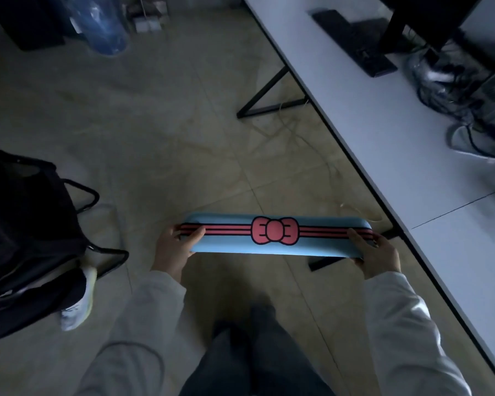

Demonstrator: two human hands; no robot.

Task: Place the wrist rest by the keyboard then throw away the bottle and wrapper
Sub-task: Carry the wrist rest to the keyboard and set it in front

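1. Wrist rest (pixel 275 238) sits in the air between your two hands, over the tiled floor (pixel 160 144), level and roughly crosswise to you. It's blue with pink stripes and a pink bow in the middle.
2. Your left hand (pixel 174 250) is closed around the left end, thumb (pixel 196 234) on top across the stripes, other fingers wrapped under.
3. Your right hand (pixel 376 254) is closed around the right end the same way, thumb on top, fingers curled behind the edge.
4. Both your sleeves (pixel 412 324) are light grey; your dark trousers (pixel 257 352) show below the rest.
5. Desk (pixel 397 155) runs along your right side, white top with a dark edge, black legs under it. The rest is near its edge but not touching it and not over it.
6. Keyboard (pixel 355 42) lies far up the desk, black, well apart from the rest, next to a monitor stand (pixel 406 24).
7. Tangle of cables (pixel 446 81) and something in clear plastic sit past the keyboard; too dark and blurred to say whether that's the bottle or wrapper.
8. Black chair (pixel 26 230) is on your left, with a pale shoe (pixel 77 304) beside it on the floor.
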